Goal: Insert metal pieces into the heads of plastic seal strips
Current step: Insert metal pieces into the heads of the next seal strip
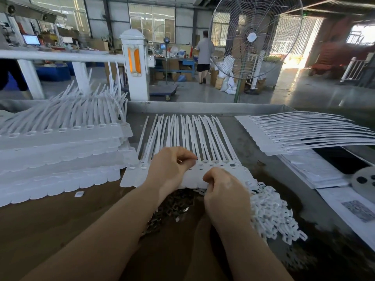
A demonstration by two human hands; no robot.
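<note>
A connected row of white plastic seal strips point(182, 138) lies flat in front of me, tails pointing away, slotted heads point(221, 165) toward me. My left hand point(172, 167) hovers over the heads with thumb and forefinger pinched together; whatever it pinches is too small to make out. My right hand point(223, 189) rests on the flat tag end of the row, fingers curled over its near edge. Beneath my wrists lies a dark heap of small metal pieces point(172, 207). A pile of small white plastic caps point(269, 216) sits to the right of my right hand.
Stacks of seal strip rows point(60, 147) fill the left of the table; another stack point(294, 132) lies at the right, over printed papers point(324, 179). A grey perforated disc point(363, 179) sits at the right edge. Beyond the table stand a large fan point(251, 37) and a person point(205, 57).
</note>
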